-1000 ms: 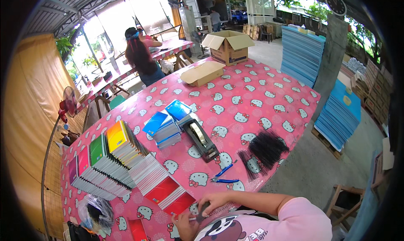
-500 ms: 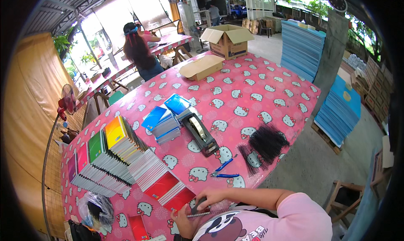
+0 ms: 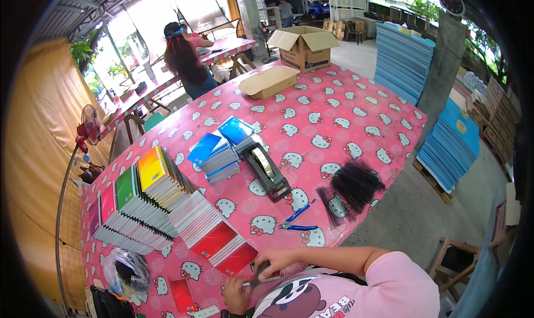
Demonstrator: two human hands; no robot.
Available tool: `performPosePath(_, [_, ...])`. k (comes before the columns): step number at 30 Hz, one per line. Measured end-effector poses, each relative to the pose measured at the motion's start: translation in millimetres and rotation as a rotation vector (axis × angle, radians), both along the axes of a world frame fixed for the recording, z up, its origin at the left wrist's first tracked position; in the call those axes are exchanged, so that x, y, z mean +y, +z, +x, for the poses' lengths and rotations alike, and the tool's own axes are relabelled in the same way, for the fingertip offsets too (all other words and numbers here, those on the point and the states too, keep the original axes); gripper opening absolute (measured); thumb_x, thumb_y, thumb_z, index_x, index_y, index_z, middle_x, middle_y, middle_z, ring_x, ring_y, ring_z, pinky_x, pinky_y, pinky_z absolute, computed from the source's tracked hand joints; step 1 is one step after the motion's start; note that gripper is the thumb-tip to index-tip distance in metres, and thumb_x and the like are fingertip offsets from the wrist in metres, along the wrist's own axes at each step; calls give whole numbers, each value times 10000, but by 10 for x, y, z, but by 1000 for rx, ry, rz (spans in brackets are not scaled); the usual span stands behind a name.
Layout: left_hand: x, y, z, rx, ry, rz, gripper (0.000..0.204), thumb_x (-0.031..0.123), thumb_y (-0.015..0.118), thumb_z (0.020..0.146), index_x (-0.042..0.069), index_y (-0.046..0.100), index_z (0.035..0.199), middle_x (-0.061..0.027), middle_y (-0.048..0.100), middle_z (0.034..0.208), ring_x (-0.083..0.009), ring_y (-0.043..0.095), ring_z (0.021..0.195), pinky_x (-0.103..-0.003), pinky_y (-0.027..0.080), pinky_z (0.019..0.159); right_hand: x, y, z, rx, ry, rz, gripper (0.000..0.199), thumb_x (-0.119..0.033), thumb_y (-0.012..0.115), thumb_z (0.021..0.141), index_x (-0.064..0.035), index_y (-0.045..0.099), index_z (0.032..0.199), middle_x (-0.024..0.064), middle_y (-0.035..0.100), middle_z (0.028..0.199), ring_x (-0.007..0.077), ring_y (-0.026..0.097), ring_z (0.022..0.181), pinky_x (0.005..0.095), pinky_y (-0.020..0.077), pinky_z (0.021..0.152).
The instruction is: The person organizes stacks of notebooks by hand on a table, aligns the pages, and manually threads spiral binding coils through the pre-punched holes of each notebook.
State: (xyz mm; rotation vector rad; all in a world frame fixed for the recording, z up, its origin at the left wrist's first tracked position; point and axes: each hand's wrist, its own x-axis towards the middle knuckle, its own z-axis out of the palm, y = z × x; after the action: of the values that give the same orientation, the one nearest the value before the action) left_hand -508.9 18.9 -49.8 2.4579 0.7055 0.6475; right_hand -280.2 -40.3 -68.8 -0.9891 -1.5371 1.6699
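At the table's near edge, close against my body, my left hand (image 3: pixel 236 296) has its fingers closed at the end of a thin, white-edged notebook (image 3: pixel 270 279). My right hand (image 3: pixel 273 262) grips a dark grey flat piece (image 3: pixel 258 274) and presses it at the same edge; its exact kind cannot be made out. Just beyond my hands lie stacked red-covered notebooks (image 3: pixel 239 258). A single red notebook (image 3: pixel 182 296) rests to the left of my left hand. Blue-handled cutting pliers (image 3: pixel 300 227) lie further off to the right.
Spiral notebooks in yellow (image 3: pixel 151 170), green and pink stand stacked at left. Beyond are blue notebooks (image 3: pixel 204 150), a tape dispenser (image 3: pixel 266 170), black plastic coils (image 3: pixel 356 187) and a cardboard box (image 3: pixel 305 51). A plastic bag (image 3: pixel 127 276) sits near left. Another person (image 3: pixel 186 62) works at a far table.
My left hand has shifted slightly left and down, away from the red stack. The dark grey piece in my right hand stands more upright. The view has tilted a little.
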Motion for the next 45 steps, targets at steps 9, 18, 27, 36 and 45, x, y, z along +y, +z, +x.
performPosePath(9, [15, 53, 44, -17, 4, 9, 244, -11, 699, 578, 41, 607, 797, -105, 580, 810, -281, 548, 781, -369, 435, 698, 22, 25, 76, -221, -193, 66, 456, -428, 654, 763, -40, 640, 1003, 121, 579, 977, 258, 544, 942, 356, 421, 805])
performPosePath(18, [22, -25, -127, -6, 144, -143, 245, -39, 676, 567, 34, 667, 800, -99, 595, 795, -238, 576, 714, -321, 465, 620, 48, 220, -23, -53, -107, 159, 446, -408, 626, 802, -35, 634, 1046, 132, 603, 1014, 265, 546, 987, 361, 402, 859])
performPosePath(27, [76, -239, -150, -78, 133, -250, 260, -45, 708, 585, 15, 666, 834, -108, 627, 810, -202, 616, 692, -277, 486, 607, 95, 176, -49, -44, -13, 36, 461, -407, 640, 797, -4, 643, 1022, 125, 614, 967, 217, 558, 929, 332, 416, 821])
performPosePath(36, [32, -213, -79, -216, 193, -516, 243, -58, 718, 646, -21, 668, 881, -91, 655, 813, -129, 629, 726, -246, 500, 623, 132, 145, 13, -325, -89, 88, 480, -388, 651, 778, -26, 609, 1091, 115, 606, 1033, 221, 550, 955, 336, 414, 825])
performPosePath(45, [82, -118, -73, -223, 210, -793, 176, -59, 668, 717, -46, 673, 893, -79, 667, 802, -103, 610, 681, -208, 480, 636, -82, 312, 762, -437, -804, 396, 550, -362, 751, 670, -93, 588, 1121, 172, 513, 1208, 332, 472, 1122, 404, 365, 962])
